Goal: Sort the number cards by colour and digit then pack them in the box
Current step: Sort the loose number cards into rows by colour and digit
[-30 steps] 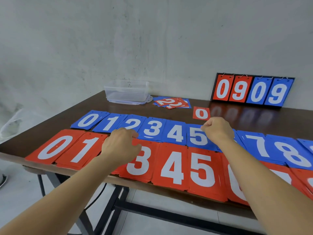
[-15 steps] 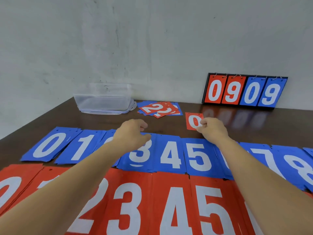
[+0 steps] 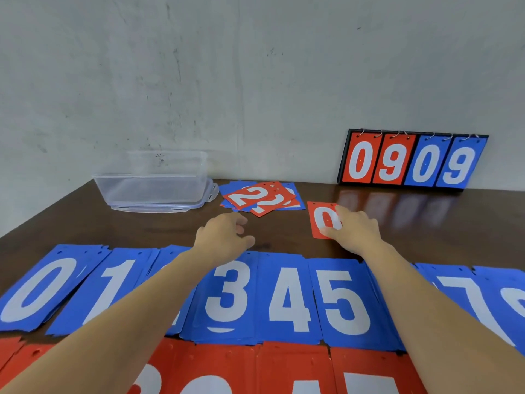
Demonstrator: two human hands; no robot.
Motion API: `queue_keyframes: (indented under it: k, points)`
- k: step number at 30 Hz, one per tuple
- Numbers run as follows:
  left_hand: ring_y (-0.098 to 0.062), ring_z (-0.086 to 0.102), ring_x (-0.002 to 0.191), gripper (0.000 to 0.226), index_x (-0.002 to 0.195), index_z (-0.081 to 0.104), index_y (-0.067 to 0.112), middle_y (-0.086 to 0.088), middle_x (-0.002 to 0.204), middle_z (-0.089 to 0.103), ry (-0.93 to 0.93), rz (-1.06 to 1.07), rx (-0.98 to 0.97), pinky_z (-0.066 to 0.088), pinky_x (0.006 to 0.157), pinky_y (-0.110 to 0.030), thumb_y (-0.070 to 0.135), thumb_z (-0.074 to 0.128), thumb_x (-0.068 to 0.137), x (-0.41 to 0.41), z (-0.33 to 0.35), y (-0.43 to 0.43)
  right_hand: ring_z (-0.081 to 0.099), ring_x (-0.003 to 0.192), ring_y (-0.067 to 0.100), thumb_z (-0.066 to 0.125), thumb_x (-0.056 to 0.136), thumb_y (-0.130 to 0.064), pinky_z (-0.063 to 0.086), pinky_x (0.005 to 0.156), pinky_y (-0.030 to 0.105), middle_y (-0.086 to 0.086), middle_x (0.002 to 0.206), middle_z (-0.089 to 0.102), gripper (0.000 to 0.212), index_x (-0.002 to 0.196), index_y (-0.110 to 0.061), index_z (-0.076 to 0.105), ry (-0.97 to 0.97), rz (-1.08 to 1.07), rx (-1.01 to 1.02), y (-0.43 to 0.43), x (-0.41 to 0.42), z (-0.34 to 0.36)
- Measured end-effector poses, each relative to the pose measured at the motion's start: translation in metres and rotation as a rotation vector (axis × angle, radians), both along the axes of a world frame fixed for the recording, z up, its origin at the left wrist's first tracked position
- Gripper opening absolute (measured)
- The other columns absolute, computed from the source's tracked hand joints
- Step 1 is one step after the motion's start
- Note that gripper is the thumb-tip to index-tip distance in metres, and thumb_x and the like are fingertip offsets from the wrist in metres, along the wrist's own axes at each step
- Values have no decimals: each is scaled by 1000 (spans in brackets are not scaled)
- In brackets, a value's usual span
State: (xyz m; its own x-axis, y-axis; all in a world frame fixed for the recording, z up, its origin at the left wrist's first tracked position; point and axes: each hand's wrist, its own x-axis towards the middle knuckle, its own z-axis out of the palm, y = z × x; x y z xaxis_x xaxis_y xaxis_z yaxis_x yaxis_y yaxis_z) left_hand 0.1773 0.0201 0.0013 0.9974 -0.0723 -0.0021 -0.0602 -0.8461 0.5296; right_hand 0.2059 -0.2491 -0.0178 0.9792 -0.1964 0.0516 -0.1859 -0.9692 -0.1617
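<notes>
Contact! The right hand (image 3: 355, 231) has closed the last gap from half a second ago and now sits on the red 0 card (image 3: 319, 220). Its thumb is down on the card's face and its fingers are curled over the right edge, so it's pinching. The card looks flat on the table (image 3: 426, 228), out in the bare middle strip between the blue row (image 3: 287, 297) and the far edge. I can't tell whether it has lifted yet.

The left hand (image 3: 224, 234) has pushed forward too, past the blue 3. It hovers over bare wood with fingers loosely curled and nothing in them, short of the loose pile (image 3: 261, 197) of red and blue cards.

That stray 0 likely belongs with the red row (image 3: 284, 371) along the near edge, so sorting isn't finished. The clear box (image 3: 153, 180) waits empty by the far left corner, and packing hasn't started. The scoreboard stand (image 3: 412, 160) leans at the far edge, right side.
</notes>
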Motion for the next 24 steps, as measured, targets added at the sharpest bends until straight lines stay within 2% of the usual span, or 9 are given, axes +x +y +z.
queue_keyframes:
  k: [8, 12, 14, 17, 21, 24]
  points:
    - [-17, 59, 110, 50, 135, 51, 20, 2, 121, 64, 44, -29, 22, 47, 100, -42, 33, 65, 89, 11, -2, -24, 47, 123, 22, 57, 84, -64, 38, 98, 39, 1, 134, 54, 67, 138, -26, 45, -33, -42, -68, 11, -11, 8]
    - [-17, 59, 109, 49, 133, 52, 19, 1, 119, 64, 42, -33, 15, 47, 100, -42, 33, 66, 89, 13, 0, -32, 51, 120, 21, 60, 87, -55, 40, 96, 36, 2, 130, 58, 58, 135, -24, 50, -59, -55, -35, 19, -16, 14]
    - [-17, 60, 107, 49, 133, 53, 18, 0, 116, 65, 47, -36, -3, 48, 99, -41, 33, 66, 88, 14, 0, -36, 55, 116, 21, 63, 87, -50, 44, 90, 34, 3, 127, 59, 55, 134, -23, 51, -54, -71, 45, 22, -19, 15]
    - [-17, 62, 103, 49, 132, 54, 16, -1, 113, 67, 54, -33, -118, 51, 96, -37, 33, 66, 88, 15, 3, -48, 58, 112, 18, 67, 86, -45, 47, 72, 28, 1, 127, 60, 55, 135, -26, 51, -88, -115, 186, 24, -22, 16]
    - [-20, 55, 116, 56, 136, 50, 14, -4, 128, 60, 149, -13, -337, 45, 97, -30, 44, 62, 90, 15, 11, -72, 58, 114, 15, 69, 84, -45, 50, 75, 28, -5, 130, 60, 55, 135, -29, 52, -215, -79, 387, 25, -26, 17]
    - [-18, 60, 103, 44, 123, 59, 14, -4, 119, 63, 233, 16, -576, 50, 93, -31, 46, 59, 92, 19, 15, -85, 60, 111, 11, 71, 82, -46, 56, 80, 34, -8, 125, 64, 56, 133, -30, 53, -265, 46, 500, 34, -28, 17]
